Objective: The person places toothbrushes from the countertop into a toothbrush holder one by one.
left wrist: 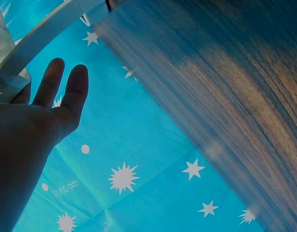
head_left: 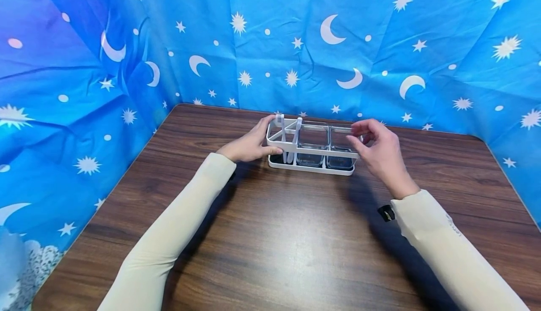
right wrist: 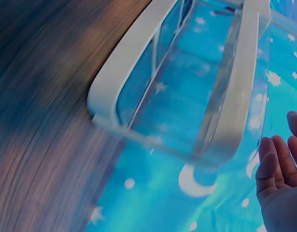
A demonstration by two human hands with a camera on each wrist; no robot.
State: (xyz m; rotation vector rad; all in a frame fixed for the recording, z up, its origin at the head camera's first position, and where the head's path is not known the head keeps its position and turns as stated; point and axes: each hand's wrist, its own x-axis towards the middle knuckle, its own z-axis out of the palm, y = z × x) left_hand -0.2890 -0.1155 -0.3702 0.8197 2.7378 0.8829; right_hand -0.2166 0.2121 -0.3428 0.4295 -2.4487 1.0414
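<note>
A white two-tier toothbrush holder (head_left: pixel 310 150) stands towards the back of the table. Its left section carries two white toothbrushes, one near the left end (head_left: pixel 283 135) and another (head_left: pixel 297 128) beside the first clear cup (head_left: pixel 313 137). A second clear cup (head_left: pixel 340 138) fills the right section. My left hand (head_left: pixel 249 144) grips the holder's left end, thumb at the front bar; two of its fingers (left wrist: pixel 76 89) stick out free in the left wrist view. Beside the right end is my right hand (head_left: pixel 378 149), fingers loosely bent and apart from the frame in the right wrist view.
The dark wood-grain table (head_left: pixel 274 236) has its back edge just behind the holder. A blue cloth (head_left: pixel 287 43) with white moons and stars hangs along the back and sides. At the far lower left lies a patterned white fabric (head_left: pixel 40 259).
</note>
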